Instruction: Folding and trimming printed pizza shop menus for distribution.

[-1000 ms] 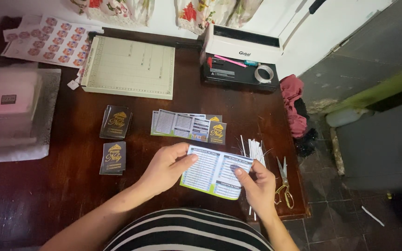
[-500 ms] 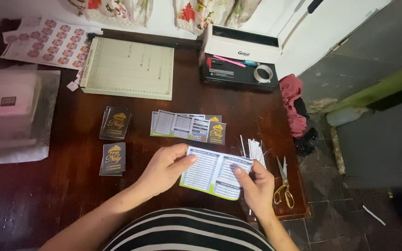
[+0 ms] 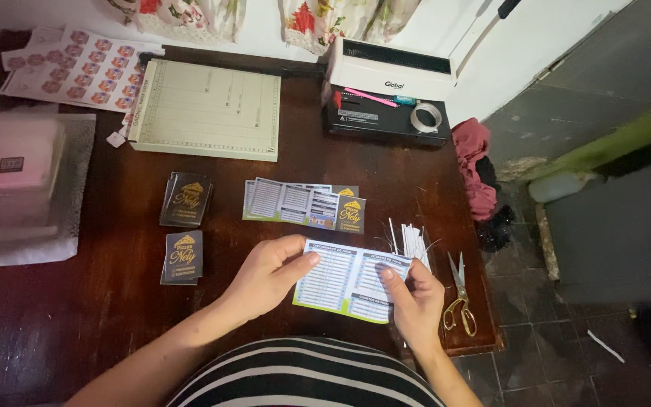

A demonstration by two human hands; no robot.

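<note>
- My left hand pinches the left edge of a printed leaflet, thumb on top, fingers curled under it.
- My right hand grips the leaflet's right part, thumb pressed on the printed face near the middle.
- The leaflet sits just above the tabletop, near its front edge and towards the right corner, slightly tilted.
- Just beyond it lies a fanned row of the same leaflets; two small stacks of dark folded ones sit to the left.
- Thin white paper strips lie touching or just beside my right hand, with scissors by the right edge.
- At the back edge are a paper cutter board, a black and white machine and a sticker sheet in the back left corner.
- I judge that uneven pressure from my thumbs could crease the sheet crookedly.
- A sweep of my right wrist could push the strips or scissors off the right edge.
</note>
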